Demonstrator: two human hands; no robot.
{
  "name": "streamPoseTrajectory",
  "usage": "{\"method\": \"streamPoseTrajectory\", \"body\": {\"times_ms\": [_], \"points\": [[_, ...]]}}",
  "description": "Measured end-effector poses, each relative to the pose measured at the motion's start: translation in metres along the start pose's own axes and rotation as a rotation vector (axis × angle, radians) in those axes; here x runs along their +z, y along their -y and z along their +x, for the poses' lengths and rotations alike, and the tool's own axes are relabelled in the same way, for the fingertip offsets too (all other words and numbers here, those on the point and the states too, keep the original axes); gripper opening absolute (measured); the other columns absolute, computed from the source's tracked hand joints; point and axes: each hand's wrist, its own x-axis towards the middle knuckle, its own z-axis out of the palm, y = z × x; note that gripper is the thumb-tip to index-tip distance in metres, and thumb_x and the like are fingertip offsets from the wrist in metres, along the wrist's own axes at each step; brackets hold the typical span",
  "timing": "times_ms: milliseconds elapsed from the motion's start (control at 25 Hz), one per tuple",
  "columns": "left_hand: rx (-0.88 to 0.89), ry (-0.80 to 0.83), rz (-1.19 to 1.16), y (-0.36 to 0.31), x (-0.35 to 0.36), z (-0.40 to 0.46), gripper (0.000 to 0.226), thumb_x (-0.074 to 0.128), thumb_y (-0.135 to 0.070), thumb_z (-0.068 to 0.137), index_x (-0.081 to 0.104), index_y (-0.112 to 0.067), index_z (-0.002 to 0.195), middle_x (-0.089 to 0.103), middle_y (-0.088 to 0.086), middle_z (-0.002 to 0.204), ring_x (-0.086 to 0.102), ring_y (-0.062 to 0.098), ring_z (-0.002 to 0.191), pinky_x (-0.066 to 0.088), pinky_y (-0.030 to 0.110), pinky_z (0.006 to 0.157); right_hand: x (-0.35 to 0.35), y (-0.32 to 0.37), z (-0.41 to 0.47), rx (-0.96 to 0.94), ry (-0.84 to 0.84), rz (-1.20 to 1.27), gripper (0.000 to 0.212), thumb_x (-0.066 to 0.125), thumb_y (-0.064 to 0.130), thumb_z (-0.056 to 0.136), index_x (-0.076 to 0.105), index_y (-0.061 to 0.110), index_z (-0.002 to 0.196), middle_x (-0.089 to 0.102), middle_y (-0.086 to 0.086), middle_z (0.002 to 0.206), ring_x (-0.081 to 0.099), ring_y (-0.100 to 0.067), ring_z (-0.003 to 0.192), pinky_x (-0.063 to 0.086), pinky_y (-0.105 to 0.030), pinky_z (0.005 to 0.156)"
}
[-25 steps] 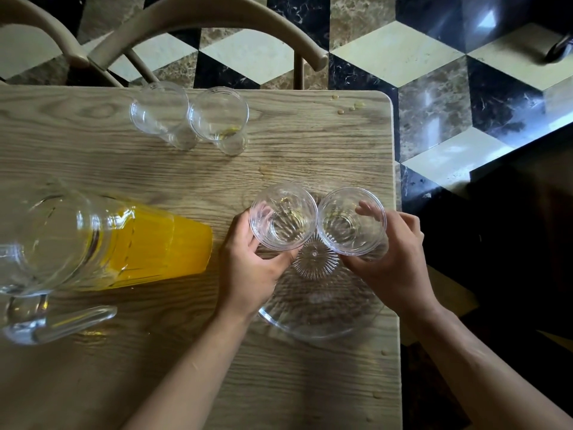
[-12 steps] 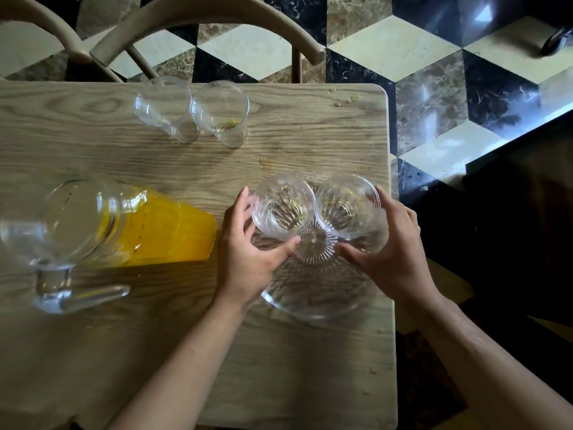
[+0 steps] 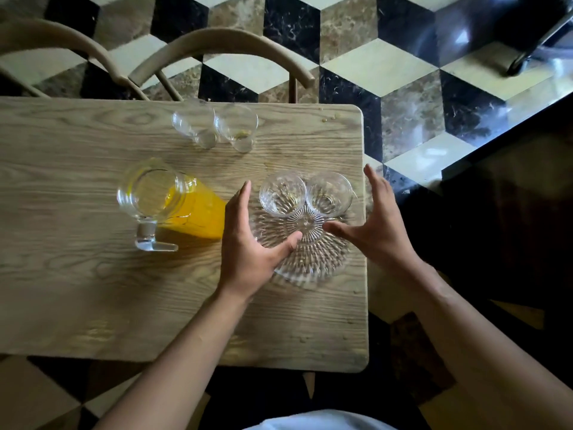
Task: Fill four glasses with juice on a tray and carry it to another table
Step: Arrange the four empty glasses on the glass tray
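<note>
A round ribbed clear glass tray [image 3: 313, 259] lies near the table's right edge. Two empty clear glasses stand side by side on its far half, one on the left [image 3: 282, 193] and one on the right [image 3: 329, 193]. My left hand [image 3: 251, 240] is spread open just left of them, thumb over the tray. My right hand [image 3: 372, 225] is spread open on the right, apart from the glasses. Two more empty glasses [image 3: 192, 122] [image 3: 236, 124] stand at the table's far edge. A glass pitcher [image 3: 173, 206] of orange juice stands left of the tray.
The wooden table [image 3: 124, 305] ends just right of the tray, with patterned floor tiles beyond. Two curved chair backs [image 3: 223, 41] stand behind the far edge. A dark piece of furniture [image 3: 511, 212] is on the right.
Both hands have let go of the two glasses on the tray and opened away from them. The camera has pulled back and risen.
</note>
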Motion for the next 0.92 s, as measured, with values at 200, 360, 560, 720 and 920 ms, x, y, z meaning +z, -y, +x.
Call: {"method": "streamPoseTrajectory", "body": {"times_ms": [200, 360, 560, 720, 920], "points": [[0.057, -0.111, -0.072, -0.054, -0.029, 0.034, 0.109, 0.085, -0.055, 0.071, 0.037, -0.007, 0.156, 0.046, 0.001, 0.155, 0.045, 0.005, 0.143, 0.042, 0.036, 0.119, -0.003, 0.06, 0.038, -0.118, 0.056, -0.012, 0.126, 0.084, 0.063, 0.064, 0.024, 0.009, 0.162, 0.034, -0.011, 0.163, 0.033, -0.022, 0.15, 0.03, -0.036, 0.122], [0.147, -0.182, -0.053, -0.081, -0.077, 0.085, 0.106, 0.085, -0.054, 0.071, 0.04, -0.008, 0.154, 0.046, -0.002, 0.151, 0.045, 0.001, 0.139, 0.041, 0.027, 0.116, -0.002, 0.112, 0.083, -0.242, 0.064, 0.019, 0.119, 0.087, 0.054, 0.068, 0.027, 0.011, 0.161, 0.038, -0.01, 0.16, 0.035, -0.02, 0.148, 0.032, -0.034, 0.121], [0.164, -0.112, 0.062, -0.075, -0.144, 0.152, 0.108, 0.093, -0.042, 0.069, 0.036, -0.015, 0.157, 0.046, 0.001, 0.152, 0.043, 0.009, 0.141, 0.034, 0.017, 0.115, 0.013, 0.148, 0.139, -0.324, 0.11, -0.02, 0.119, 0.092, 0.048, 0.065, 0.028, 0.019, 0.161, 0.038, -0.008, 0.159, 0.035, -0.018, 0.146, 0.028, -0.025, 0.116], [0.082, -0.008, 0.164, -0.028, -0.169, 0.192, 0.113, 0.097, -0.036, 0.066, 0.032, -0.023, 0.159, 0.048, 0.0, 0.15, 0.043, 0.009, 0.136, 0.034, 0.026, 0.114, 0.039, 0.141, 0.17, -0.381, 0.206, -0.137, 0.125, 0.089, 0.06, 0.06, 0.03, 0.011, 0.16, 0.036, -0.013, 0.16, 0.039, -0.029, 0.145, 0.038, -0.051, 0.118], [-0.102, 0.13, 0.16, 0.054, -0.154, 0.215, 0.124, 0.1, -0.036, 0.059, 0.028, -0.028, 0.16, 0.046, 0.001, 0.155, 0.044, 0.017, 0.141, 0.036, 0.033, 0.118, 0.065, 0.102, 0.198, -0.255, 0.335, -0.2, 0.123, 0.096, 0.042, 0.061, 0.028, 0.014, 0.16, 0.04, -0.009, 0.157, 0.046, -0.024, 0.138, 0.045, -0.043, 0.113]]}}
